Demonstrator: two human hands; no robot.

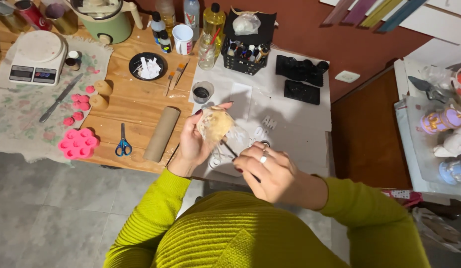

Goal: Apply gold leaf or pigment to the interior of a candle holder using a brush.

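Observation:
My left hand (pixel 193 141) holds up a small round yellowish object (pixel 215 124) with a pale coating, over the white paper sheet (pixel 300 124). Just right of it, my right hand (pixel 268 171), a ring on one finger, grips a thin dark brush (pixel 230 150) whose tip reaches the underside of the yellowish object. Both sleeves are yellow-green knit. A small clear cup (pixel 202 92) with dark liquid stands on the paper just beyond the hands.
On the wooden board (pixel 136 104) lie a cardboard tube (pixel 162 134), blue scissors (pixel 123 145), a pink flower mould (pixel 78 144), brushes (pixel 176 77) and a black dish (pixel 147 66). A kitchen scale (pixel 36 57), black basket of bottles (pixel 245 54) and black moulds (pixel 301 79) stand behind.

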